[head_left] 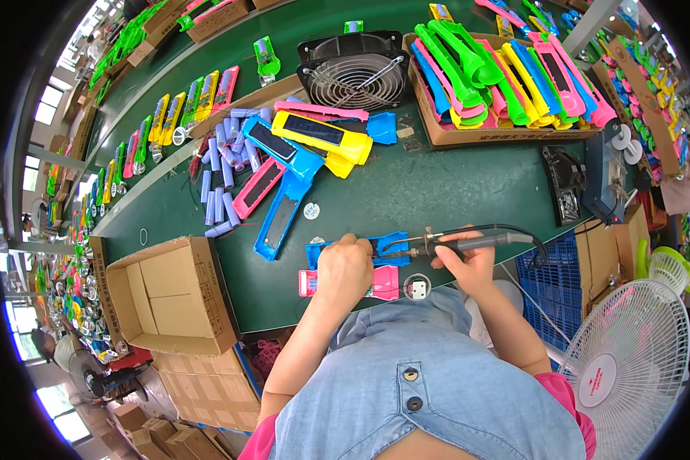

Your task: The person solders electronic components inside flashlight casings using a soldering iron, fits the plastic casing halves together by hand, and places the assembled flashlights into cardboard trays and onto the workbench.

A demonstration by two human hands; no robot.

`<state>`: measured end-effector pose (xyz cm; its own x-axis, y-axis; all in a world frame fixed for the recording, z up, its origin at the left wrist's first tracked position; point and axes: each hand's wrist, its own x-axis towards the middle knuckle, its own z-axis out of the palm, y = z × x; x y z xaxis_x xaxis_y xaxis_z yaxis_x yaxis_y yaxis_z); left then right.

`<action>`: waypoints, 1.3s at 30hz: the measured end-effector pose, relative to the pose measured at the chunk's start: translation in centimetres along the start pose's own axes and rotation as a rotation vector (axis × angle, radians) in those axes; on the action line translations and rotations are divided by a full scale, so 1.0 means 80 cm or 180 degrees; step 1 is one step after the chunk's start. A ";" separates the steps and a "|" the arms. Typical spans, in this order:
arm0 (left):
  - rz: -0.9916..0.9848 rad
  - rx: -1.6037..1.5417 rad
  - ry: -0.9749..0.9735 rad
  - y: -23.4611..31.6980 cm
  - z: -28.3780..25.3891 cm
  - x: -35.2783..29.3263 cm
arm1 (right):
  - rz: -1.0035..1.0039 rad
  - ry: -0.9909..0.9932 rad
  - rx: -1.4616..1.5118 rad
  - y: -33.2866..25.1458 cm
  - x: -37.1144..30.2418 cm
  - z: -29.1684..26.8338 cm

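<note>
My right hand (469, 264) is closed around the dark handle of a soldering iron (479, 242), which has a thin curved metal feed tube beside its tip. The tip points left, over a blue plastic flashlight housing (395, 257) at the table's near edge. Over that housing's left part lies my left hand (345, 268), its fingers pinched together and turned down; what they pinch is hidden beneath them. Just nearer to me is a pink housing (385, 280), partly covered by my left hand. A round clear lens piece with a white square centre (418, 289) sits to its right.
Blue, yellow and pink housings (310, 129) lie piled beyond my hands, with purple cylindrical batteries (221, 161) to their left. A black fan (353, 73) and a full cardboard box (506, 136) stand behind. Right are a soldering station (607, 176) and a white fan (629, 360); left, an open carton (222, 307).
</note>
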<state>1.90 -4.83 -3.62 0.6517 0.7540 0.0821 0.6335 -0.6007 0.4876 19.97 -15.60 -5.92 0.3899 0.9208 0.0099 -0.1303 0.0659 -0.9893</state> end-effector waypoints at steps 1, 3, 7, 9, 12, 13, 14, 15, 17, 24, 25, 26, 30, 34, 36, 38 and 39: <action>0.0001 0.0045 -0.0005 0.000 0.000 0.000 | -0.0196 0.0099 0.0024 -0.009 -0.003 0.004; -0.0004 0.0083 -0.0010 0.000 0.000 0.001 | -0.0310 0.0170 0.0002 -0.018 -0.013 0.005; 0.0000 0.0208 0.0016 0.003 -0.001 0.000 | -0.0508 -0.0403 -0.1089 -0.011 -0.038 0.016; 0.0020 0.0194 0.0011 0.003 0.000 -0.001 | -0.0761 -0.0571 -0.1293 -0.010 -0.030 0.036; -0.0007 0.0182 -0.0062 0.005 -0.002 -0.001 | -0.0330 -0.1135 -0.1528 0.002 -0.028 0.042; -0.0050 0.0179 -0.0133 0.005 -0.003 -0.002 | -0.0447 -0.1253 -0.1751 0.006 -0.028 0.044; -0.0045 0.0182 -0.0133 0.004 -0.005 -0.003 | -0.0566 -0.1369 -0.1974 0.010 -0.028 0.046; 0.0024 0.0137 -0.0176 0.002 -0.007 -0.004 | -0.0619 -0.1334 -0.1916 0.013 -0.028 0.045; 0.0097 0.0091 -0.0220 -0.002 -0.016 -0.008 | -0.0694 -0.1223 -0.1839 0.011 -0.027 0.047; 0.1599 0.0181 0.0189 -0.030 -0.055 -0.051 | -0.0669 -0.1372 -0.2030 -0.008 0.011 0.031; 0.1718 0.0369 0.0171 -0.031 -0.050 -0.055 | -0.0687 -0.1464 -0.2154 -0.018 0.017 0.032; 0.1838 0.0557 0.0152 -0.033 -0.044 -0.059 | -0.0705 -0.1485 -0.2146 -0.023 0.020 0.033; 0.1817 0.0080 0.0562 -0.039 -0.009 -0.063 | -0.0646 -0.1565 -0.2277 -0.021 0.019 0.034; 0.1424 -0.0281 0.1009 -0.032 0.022 -0.061 | -0.1075 -0.1070 -0.1791 -0.004 -0.004 0.028; 0.1268 -0.0258 0.1091 -0.023 0.025 -0.059 | -0.1194 -0.0739 -0.1717 -0.008 -0.017 0.024; 0.1097 -0.0247 0.1139 -0.018 0.026 -0.060 | -0.1282 -0.0795 -0.2125 -0.013 -0.029 0.021; 0.0955 -0.0267 0.1118 -0.015 0.025 -0.061 | -0.1271 -0.0576 -0.1756 -0.008 -0.038 0.020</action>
<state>-1.17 -8.30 -6.29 0.6112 0.6032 0.5124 0.3934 -0.7933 0.4646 17.40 -17.86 -5.11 0.1476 0.9195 0.3645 0.4912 0.2517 -0.8339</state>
